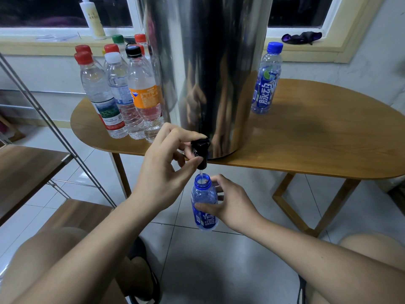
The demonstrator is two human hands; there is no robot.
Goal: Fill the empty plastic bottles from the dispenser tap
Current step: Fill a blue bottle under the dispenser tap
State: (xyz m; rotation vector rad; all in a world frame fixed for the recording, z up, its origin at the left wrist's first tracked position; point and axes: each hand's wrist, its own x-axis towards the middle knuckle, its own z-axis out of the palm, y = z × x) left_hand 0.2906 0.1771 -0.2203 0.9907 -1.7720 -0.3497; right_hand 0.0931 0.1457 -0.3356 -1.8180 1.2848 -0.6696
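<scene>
Left hand (164, 165): pinching the tap (200, 153) between thumb and fingers.
Right hand (232, 205): wrapped round the bottle (203, 202), thumb across the label.
Bottle: uncapped, held in the air below the table (306, 139) edge, mouth just under the tap, thin stream (201, 171) entering.
Spill risk: narrow, unsupported mouth; slight drift or tilt likely to send water onto the floor (219, 249).
Overflow risk: late release of the tap.

On your table (317, 139) the dispenser (208, 62) stands near the front edge; capped bottles (122, 95) cluster left of it, a lone bottle (266, 80) right, the uncapped bottle (203, 200) directly below its tap (201, 152).
</scene>
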